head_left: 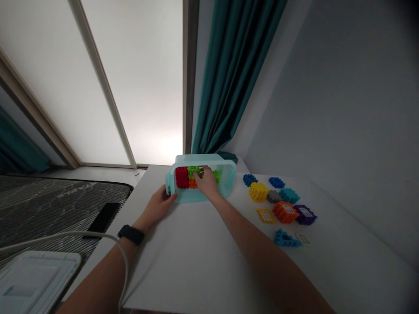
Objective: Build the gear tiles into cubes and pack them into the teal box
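Note:
A pale blue plastic bin (pixel 229 181) lies on the white table, its opening toward me, with red (pixel 182 176), green (pixel 193 170) and orange blocks inside. My left hand (pixel 160 205) grips the bin's near left edge, fingers curled on it. My right hand (pixel 206 183) reaches into the bin and rests on the green blocks; its fingers are bent, and I cannot make out whether they hold one.
Several toothed foam blocks lie right of the bin: yellow (pixel 258 192), orange (pixel 284 212), purple (pixel 305 214), blue (pixel 287 238). The white table (pixel 196 261) meets the wall at right. A dark phone (pixel 104 217) lies on the mattress at left. A white lid (pixel 36 281) and cable sit bottom left.

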Tool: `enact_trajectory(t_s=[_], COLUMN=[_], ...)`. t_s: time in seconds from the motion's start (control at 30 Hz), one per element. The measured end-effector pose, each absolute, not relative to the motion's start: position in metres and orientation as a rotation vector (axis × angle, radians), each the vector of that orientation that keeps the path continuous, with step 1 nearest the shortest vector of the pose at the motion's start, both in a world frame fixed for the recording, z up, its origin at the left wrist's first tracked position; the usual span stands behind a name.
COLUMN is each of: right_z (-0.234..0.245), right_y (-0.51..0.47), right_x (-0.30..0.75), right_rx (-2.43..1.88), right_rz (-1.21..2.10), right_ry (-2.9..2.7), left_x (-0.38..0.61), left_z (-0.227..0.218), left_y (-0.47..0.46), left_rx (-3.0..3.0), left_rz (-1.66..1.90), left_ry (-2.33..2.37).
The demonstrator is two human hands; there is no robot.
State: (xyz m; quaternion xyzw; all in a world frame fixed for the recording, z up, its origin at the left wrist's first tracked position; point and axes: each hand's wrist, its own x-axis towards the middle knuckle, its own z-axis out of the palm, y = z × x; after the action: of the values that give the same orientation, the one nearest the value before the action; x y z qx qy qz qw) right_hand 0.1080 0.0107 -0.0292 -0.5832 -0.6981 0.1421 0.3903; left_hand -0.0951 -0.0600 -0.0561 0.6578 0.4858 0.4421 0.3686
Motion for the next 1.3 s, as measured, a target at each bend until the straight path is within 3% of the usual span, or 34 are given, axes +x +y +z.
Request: enact_trajectory(t_s=[0.27, 0.67, 0.83, 1.07, 1.3], right_z=[-0.030, -0.012, 0.002, 0.002, -0.012], right_y=[-0.053, -0.107, -0.077, -0.047, -0.030], right_x=[0.141, 0.250, 0.309, 0.329, 0.314], right_rx=[-1.145, -1.282, -1.694, -2.386, -2.441], right_rz=[0.339, 0.213, 0.019, 0.006, -0.066], right_ry=[-1.980, -2.281, -2.200, -1.985, -2.024], left_x=[-0.095, -0.091, -0.095, -0.100, -0.096], left_z=[-0.056, -0.041, -0.046, -0.058, -0.049], left_y=[-0.056, -0.064, -0.062, -0.054, -0.058], left_rx=[1.583, 1.605, 1.634, 1.644, 1.634], left_rz=[1.186, 1.145, 1.106, 1.070, 1.085], left_ry=[1.359, 1.406, 1.444, 1.462, 1.464])
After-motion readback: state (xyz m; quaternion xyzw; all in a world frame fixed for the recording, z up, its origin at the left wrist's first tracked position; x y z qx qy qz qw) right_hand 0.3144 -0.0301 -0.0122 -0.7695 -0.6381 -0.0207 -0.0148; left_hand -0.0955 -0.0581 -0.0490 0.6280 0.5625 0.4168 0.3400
